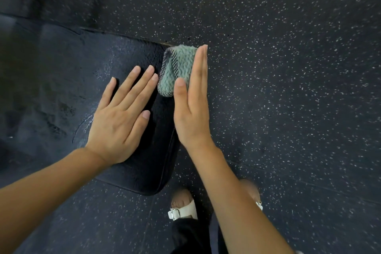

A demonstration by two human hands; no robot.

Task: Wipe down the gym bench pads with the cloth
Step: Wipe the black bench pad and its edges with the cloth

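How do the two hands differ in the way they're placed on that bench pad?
The left hand lies palm down on the bench pad with fingers spread; the right hand stands on its edge with fingers together. The right hand presses the green cloth at the pad's side edge; the left hand lies beside the cloth, on bare pad. Both have straight fingers and grip nothing.

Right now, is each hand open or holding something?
Left hand: open, flat on the pad.
Right hand: open, straight fingers pressing the cloth against the pad's edge.
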